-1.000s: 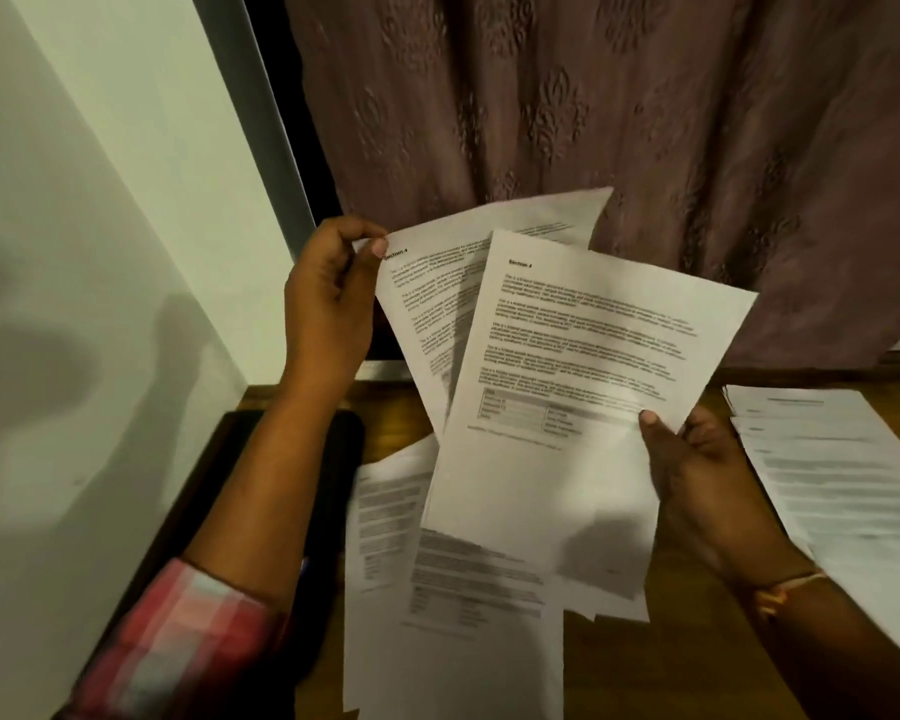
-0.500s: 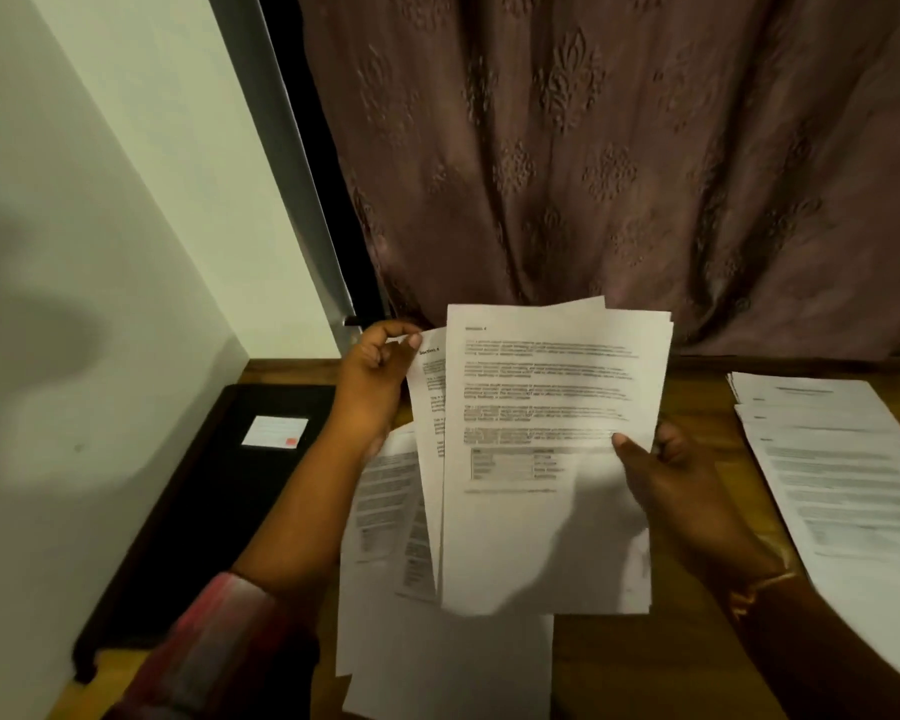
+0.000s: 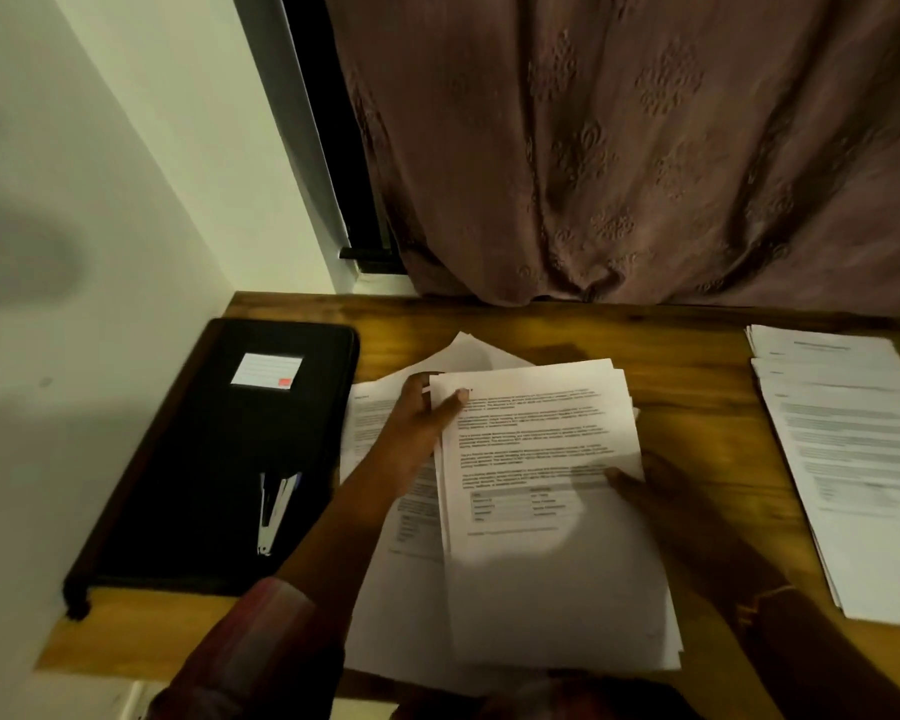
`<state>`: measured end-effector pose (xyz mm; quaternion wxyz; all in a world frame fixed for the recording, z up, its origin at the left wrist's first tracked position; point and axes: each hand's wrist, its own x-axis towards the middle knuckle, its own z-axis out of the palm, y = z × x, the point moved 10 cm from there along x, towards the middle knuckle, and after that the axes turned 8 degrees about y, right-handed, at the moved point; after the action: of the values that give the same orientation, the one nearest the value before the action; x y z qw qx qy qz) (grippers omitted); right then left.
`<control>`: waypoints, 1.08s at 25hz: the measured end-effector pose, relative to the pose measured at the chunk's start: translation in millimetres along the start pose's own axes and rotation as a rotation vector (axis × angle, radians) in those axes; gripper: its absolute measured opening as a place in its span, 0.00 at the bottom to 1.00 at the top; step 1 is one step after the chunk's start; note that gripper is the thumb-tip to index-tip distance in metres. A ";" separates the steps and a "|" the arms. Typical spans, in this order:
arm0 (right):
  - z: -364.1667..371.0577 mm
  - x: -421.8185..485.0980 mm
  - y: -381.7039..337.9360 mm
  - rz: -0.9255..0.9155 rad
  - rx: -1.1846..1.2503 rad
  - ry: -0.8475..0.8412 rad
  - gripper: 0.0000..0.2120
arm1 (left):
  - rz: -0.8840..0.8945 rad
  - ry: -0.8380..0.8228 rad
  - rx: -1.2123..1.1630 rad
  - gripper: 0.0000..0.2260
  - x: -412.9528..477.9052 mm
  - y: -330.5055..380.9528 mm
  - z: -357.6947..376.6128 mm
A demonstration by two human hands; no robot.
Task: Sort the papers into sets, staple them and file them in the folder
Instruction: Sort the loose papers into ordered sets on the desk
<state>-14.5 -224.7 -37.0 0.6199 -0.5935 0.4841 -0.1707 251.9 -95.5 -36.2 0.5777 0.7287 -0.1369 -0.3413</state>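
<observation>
— Wooden desk in a corner, pale wall on the left, a patterned mauve curtain hanging behind. What are the hands doing?

— Both hold one sheaf of printed papers at mid-desk. The left hand pinches its top left corner, thumb on the top page. The right hand grips the right edge, thumb pressed on the print.

— Is the sheaf down on the desk?

— Cannot tell. It lies low over more loose sheets spread beneath it.

— And the rest?

— A black folder lies closed at the left beside the wall, a white label on its cover and a stapler resting on it, nearer the person. A second pile of papers sits well apart at the right edge. A red checked sleeve covers the left arm.
</observation>
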 end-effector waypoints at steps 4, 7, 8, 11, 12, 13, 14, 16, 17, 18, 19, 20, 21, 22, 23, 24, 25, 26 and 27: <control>7.1 -0.6 16.1 0.064 -0.024 -0.051 0.12 | -0.067 -0.061 -0.023 0.19 0.6 -28.0 21.3; 7.2 1.6 30.1 0.080 -0.053 -0.065 0.12 | -0.101 -0.072 -0.046 0.18 7.8 -44.7 24.2; 5.0 2.5 31.7 0.067 -0.063 -0.042 0.12 | -0.063 -0.068 -0.004 0.17 9.4 -42.2 23.4; -11.1 5.9 38.4 0.051 -0.086 0.108 0.11 | 0.171 0.118 0.273 0.15 26.2 -13.6 5.8; -17.5 6.8 42.9 0.062 -0.093 0.154 0.11 | 0.247 0.179 0.368 0.16 34.6 -2.9 1.4; -22.9 7.5 48.0 0.081 -0.102 0.185 0.10 | 0.303 0.203 0.466 0.18 45.0 5.7 2.4; -26.4 7.9 53.5 0.099 -0.115 0.199 0.09 | 0.338 0.195 0.586 0.21 57.3 11.4 8.3; -29.4 7.9 62.3 0.124 -0.141 0.194 0.08 | 0.377 0.121 0.851 0.24 81.1 17.8 31.7; -29.2 7.3 64.3 0.126 -0.150 0.188 0.08 | 0.415 0.069 0.968 0.25 90.7 21.3 47.9; -28.3 6.4 64.8 0.123 -0.153 0.184 0.09 | 0.473 0.006 1.067 0.26 98.0 25.9 65.6; -27.6 5.2 64.4 0.117 -0.152 0.179 0.09 | 0.531 -0.063 1.149 0.26 104.3 29.5 83.5; -27.0 4.3 64.4 0.112 -0.148 0.176 0.10 | 0.571 -0.129 1.218 0.26 110.3 30.5 98.5; -26.9 3.2 64.4 0.107 -0.146 0.177 0.10 | 0.590 -0.183 1.285 0.27 116.2 28.8 108.9; -27.1 2.7 64.8 0.101 -0.147 0.178 0.10 | 0.592 -0.224 1.351 0.27 121.9 25.6 115.3; -27.1 2.3 65.0 0.095 -0.146 0.176 0.10 | 0.593 -0.250 1.413 0.27 126.7 23.1 118.7; -27.0 2.4 65.5 0.088 -0.146 0.175 0.11 | 0.594 -0.264 1.459 0.27 130.3 21.1 120.0; -26.1 2.4 65.5 0.085 -0.144 0.172 0.11 | 0.595 -0.268 1.482 0.27 131.6 20.4 120.0; -25.6 2.8 66.6 0.083 -0.146 0.168 0.10 | 0.598 -0.265 1.481 0.27 131.8 21.2 119.7; -25.6 3.0 66.8 0.080 -0.149 0.164 0.10 | 0.598 -0.259 1.465 0.25 132.2 23.2 119.7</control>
<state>-57.8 -225.8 -94.0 0.5388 -0.6023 0.5676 -0.1573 274.4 -270.5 -71.3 -0.0009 0.8097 -0.5818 -0.0772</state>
